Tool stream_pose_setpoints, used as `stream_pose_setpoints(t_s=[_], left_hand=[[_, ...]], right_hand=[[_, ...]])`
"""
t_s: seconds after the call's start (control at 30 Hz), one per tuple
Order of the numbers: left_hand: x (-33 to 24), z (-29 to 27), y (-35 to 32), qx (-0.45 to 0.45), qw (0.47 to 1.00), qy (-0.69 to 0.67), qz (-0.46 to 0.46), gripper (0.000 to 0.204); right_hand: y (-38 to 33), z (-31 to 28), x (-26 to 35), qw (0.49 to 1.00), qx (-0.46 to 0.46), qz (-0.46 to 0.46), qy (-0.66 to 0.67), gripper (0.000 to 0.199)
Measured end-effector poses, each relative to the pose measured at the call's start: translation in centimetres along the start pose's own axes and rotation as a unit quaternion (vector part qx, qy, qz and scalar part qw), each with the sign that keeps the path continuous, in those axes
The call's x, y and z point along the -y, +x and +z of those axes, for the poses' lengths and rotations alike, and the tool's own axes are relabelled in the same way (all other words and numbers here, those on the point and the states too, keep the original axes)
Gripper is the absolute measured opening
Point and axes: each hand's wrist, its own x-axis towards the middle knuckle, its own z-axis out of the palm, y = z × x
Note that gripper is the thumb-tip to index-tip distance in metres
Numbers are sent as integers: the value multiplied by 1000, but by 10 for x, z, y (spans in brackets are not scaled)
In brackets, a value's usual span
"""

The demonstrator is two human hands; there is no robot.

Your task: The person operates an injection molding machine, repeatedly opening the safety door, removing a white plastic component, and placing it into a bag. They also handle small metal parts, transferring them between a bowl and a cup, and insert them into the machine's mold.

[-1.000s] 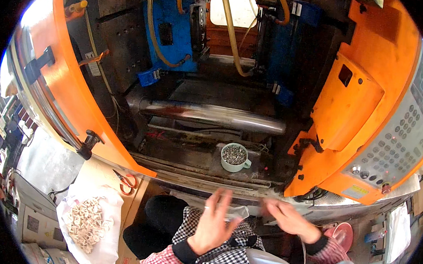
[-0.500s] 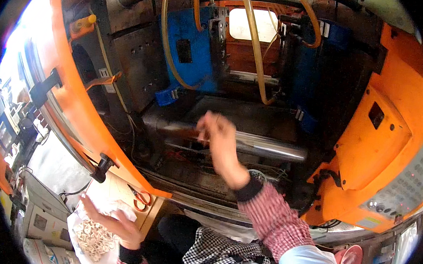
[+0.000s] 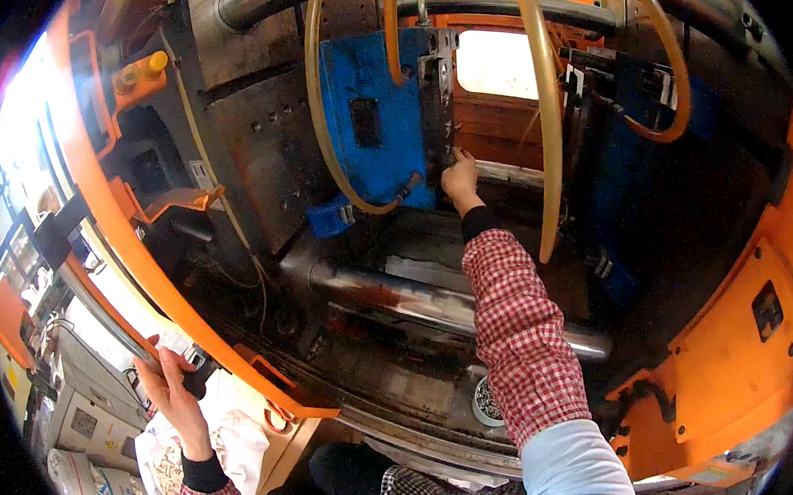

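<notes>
Right hand (image 3: pixel 461 177) outstretched at mould face (image 3: pixel 437 94); left hand (image 3: pixel 166 380) grips door handle (image 3: pixel 187 375).

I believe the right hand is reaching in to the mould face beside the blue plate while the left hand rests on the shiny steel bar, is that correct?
Not quite. In the head view the left hand grips the handle on the orange guard door, well away from the shiny steel bar. The right hand does reach the mould face beside the blue plate.

Right hand (image 3: pixel 461 177) outstretched forward, left hand (image 3: pixel 169 388) low, gripping.
</notes>
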Motion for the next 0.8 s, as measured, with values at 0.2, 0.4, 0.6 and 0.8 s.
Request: stream_pose_setpoints(t_s=[0.2,0.4,0.6,0.8], left_hand=[[3,9,1,-50,999,16,2,25],[1,20,0,-64,998,9,-3,21],[-6,26,1,-67,998,10,2,20],[-2,24,1,-93,996,9,6,20]], right_hand=[[-11,-29,44,999,0,-20,-36,50],[12,-48,32,999,-13,-42,-26,54],[4,-50,57,987,-90,-126,31,55],[9,-51,76,996,-41,-80,-19,55]])
